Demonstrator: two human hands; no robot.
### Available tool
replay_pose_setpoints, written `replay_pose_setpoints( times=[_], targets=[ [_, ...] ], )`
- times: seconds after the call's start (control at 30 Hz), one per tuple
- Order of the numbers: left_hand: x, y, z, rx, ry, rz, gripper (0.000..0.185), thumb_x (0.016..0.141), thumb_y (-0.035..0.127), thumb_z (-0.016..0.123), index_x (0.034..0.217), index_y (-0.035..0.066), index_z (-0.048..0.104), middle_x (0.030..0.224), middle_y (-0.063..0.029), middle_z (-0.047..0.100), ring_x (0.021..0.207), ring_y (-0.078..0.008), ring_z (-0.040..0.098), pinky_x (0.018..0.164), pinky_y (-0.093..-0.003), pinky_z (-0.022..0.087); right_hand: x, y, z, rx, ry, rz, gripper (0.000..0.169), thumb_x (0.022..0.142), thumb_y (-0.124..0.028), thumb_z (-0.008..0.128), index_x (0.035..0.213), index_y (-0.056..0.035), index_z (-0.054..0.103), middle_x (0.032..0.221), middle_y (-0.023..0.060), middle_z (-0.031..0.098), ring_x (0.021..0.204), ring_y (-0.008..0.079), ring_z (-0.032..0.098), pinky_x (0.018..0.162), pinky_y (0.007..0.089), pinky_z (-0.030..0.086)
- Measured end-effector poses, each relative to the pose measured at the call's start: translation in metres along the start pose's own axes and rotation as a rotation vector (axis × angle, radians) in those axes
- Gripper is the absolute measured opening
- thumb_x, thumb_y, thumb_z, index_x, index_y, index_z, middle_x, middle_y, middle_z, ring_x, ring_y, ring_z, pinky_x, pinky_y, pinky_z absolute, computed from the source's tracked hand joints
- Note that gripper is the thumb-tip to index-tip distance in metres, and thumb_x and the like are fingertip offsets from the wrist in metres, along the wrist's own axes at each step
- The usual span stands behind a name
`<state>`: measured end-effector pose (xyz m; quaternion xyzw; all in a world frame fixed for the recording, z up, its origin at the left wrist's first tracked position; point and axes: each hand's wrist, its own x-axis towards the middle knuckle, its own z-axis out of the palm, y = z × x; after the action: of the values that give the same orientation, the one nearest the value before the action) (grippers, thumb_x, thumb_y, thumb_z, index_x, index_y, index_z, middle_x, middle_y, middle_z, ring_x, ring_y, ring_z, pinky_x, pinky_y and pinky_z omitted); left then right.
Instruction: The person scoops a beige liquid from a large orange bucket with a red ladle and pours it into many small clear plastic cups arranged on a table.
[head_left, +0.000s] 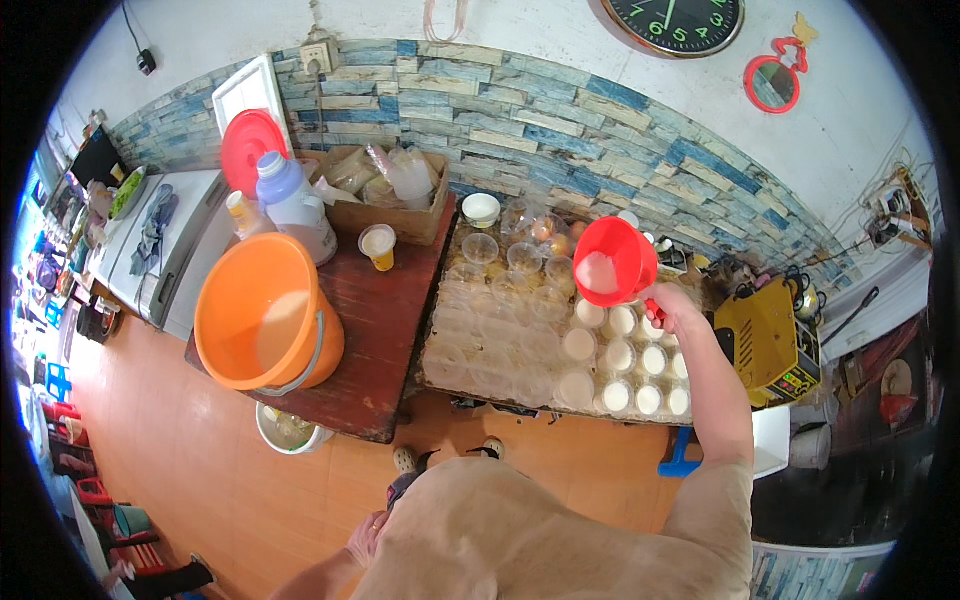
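Observation:
My right hand (670, 306) is closed on the handle of a red plastic scoop (615, 261), tilted over the cups and holding some whitish liquid. Below it, several clear plastic cups of white liquid (620, 355) stand in rows at the right of the low table. Clear cups that look empty (480, 248) fill its left and middle. A large orange bucket (259, 311) with pale liquid inside stands on the dark red table (375, 322). My left hand (367, 536) rests against my side, its fingers partly hidden, away from the tables.
A cardboard box of bagged cups (390, 217), a white jug with a purple top (296, 206) and a small yellow cup (379, 246) stand on the red table. A yellow machine (769, 341) is at the right. A white bucket (289, 429) stands on the floor. Part of a person (169, 577) shows lower left.

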<state>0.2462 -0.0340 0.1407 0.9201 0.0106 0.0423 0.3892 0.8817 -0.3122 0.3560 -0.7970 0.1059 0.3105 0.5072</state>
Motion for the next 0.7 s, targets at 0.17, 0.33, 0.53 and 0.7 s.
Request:
replay_pose_setpoints(
  times=[0.17, 0.33, 0.53, 0.7],
  targets=[
    [-0.017, 0.012, 0.012, -0.005, 0.003, -0.070, 0.047, 0.078, 0.022, 0.062, 0.121, 0.009, 0.048, 0.113, -0.0180, 0.052, 0.103, -0.0355, 0.054, 0.083, -0.0428, 0.049, 0.045, -0.013, 0.016, -0.177, -0.021, -0.063, 0.010, 0.079, -0.010, 0.058, 0.072, -0.0044, 0.054, 0.051, 0.0046, 0.048, 0.036, 0.0138, 0.042, 0.031, 0.0277, 0.027],
    [-0.025, 0.025, 0.022, 0.043, 0.018, -0.105, 0.049, 0.078, 0.020, 0.061, 0.124, 0.007, 0.047, 0.116, -0.0166, 0.050, 0.105, -0.0340, 0.053, 0.085, -0.0402, 0.050, 0.063, -0.025, 0.034, -0.323, 0.039, -0.069, 0.013, 0.075, -0.008, 0.058, 0.064, -0.0026, 0.054, 0.050, 0.0065, 0.048, 0.036, 0.0151, 0.041, 0.033, 0.0304, 0.027],
    [-0.028, 0.030, 0.030, 0.068, -0.007, -0.093, 0.058, 0.075, 0.025, 0.052, 0.124, -0.004, 0.045, 0.123, -0.0209, 0.047, 0.107, -0.0379, 0.049, 0.089, -0.0438, 0.046, 0.075, -0.022, 0.043, -0.591, 0.106, -0.185, 0.017, 0.075, -0.010, 0.055, 0.066, 0.0040, 0.058, 0.051, 0.0154, 0.053, 0.036, 0.0204, 0.048, 0.035, 0.0352, 0.034],
    [-0.038, 0.024, 0.038, 0.110, 0.006, -0.053, 0.058, 0.075, 0.024, 0.052, 0.125, -0.004, 0.044, 0.124, -0.0216, 0.047, 0.109, -0.0384, 0.048, 0.090, -0.0438, 0.045, 0.073, -0.017, 0.055, -1.088, 0.114, -0.439, 0.023, 0.079, -0.017, 0.052, 0.083, 0.0028, 0.063, 0.073, 0.0235, 0.064, 0.063, 0.0341, 0.064, 0.057, 0.0407, 0.050]
  ],
)
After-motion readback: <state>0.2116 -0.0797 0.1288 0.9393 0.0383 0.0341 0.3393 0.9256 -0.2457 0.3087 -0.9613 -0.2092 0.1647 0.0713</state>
